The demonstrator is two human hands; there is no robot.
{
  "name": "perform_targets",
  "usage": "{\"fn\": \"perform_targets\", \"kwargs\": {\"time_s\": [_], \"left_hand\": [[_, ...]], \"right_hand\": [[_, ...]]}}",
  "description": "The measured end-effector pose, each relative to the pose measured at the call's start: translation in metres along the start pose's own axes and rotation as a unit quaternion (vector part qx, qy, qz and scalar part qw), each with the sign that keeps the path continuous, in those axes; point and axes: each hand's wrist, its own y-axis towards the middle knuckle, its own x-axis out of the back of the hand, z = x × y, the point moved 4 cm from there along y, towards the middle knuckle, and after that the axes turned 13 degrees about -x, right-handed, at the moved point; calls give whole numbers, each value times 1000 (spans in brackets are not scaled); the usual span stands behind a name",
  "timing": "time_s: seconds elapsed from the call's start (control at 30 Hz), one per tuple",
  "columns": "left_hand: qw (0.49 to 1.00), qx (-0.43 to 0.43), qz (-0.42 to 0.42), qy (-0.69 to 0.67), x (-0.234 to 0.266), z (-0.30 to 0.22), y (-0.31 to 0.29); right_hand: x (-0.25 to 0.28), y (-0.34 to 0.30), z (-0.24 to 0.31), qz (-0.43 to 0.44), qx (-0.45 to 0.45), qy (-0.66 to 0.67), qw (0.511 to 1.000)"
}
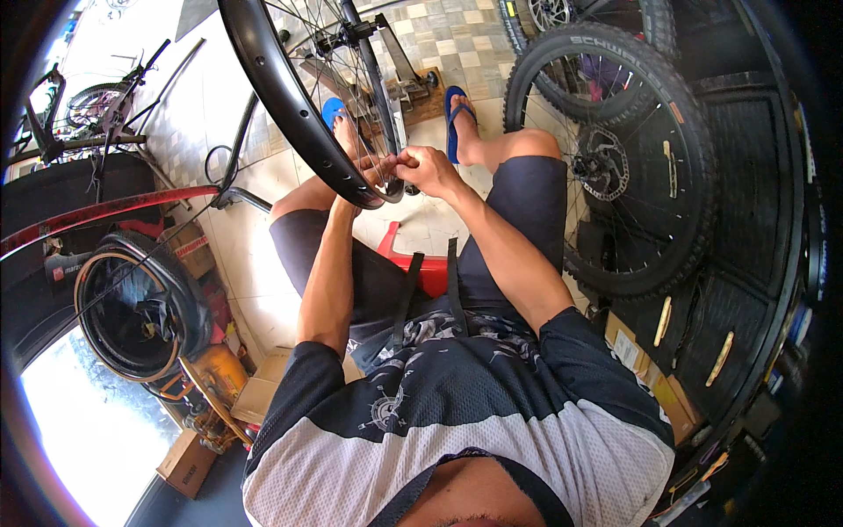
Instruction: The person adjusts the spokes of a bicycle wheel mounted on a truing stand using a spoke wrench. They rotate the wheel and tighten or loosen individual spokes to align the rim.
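Observation:
A bare black bicycle rim point(279, 105), laced with thin spokes to a black hub point(356, 33), stands upright between my knees in a metal wheel stand point(399, 54). At the rim's near end my left hand point(378, 169) reaches in among the spokes, its fingers bent and partly hidden by the rim. Just right of the rim my right hand point(428, 172) is closed, thumb and forefinger pinched together beside the left fingertips. Whatever is between the fingers is too small and covered to make out. No tire is on this rim.
Wheels with knobby tires point(694, 167) lean at the right by a black cabinet point(746, 149). A red stool point(430, 274) is under me. At left are a red bar point(114, 209), hanging tires point(189, 294) and cardboard boxes point(263, 386). The stand's wooden base point(426, 107) rests between my feet.

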Motion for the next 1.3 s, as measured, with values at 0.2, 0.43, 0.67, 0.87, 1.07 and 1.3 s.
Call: {"fn": "perform_targets", "kwargs": {"time_s": [0.2, 0.43, 0.67, 0.87, 1.07, 1.3], "left_hand": [[997, -39, -20, 59, -4, -15, -3], [986, -75, -60, 134, -11, -29, -10], [985, -95, -145, -16, 22, 0, 4], [992, -81, -91, 35, 6, 6, -4], [994, -92, -59, 17, -4, -14, -5], [999, 0, 11, 49, 3, -9, -7]], "right_hand": [[-4, 7, -11, 65, -8, 64, 996], [-6, 6, -8, 96, 2, 157, 983], [8, 6, -5, 64, -61, 238, 967], [11, 11, -19, -43, -47, 23, 998], [0, 6, -12, 26, -57, 75, 995], [2, -8, 6, 6, 4, 17, 1000]]}}
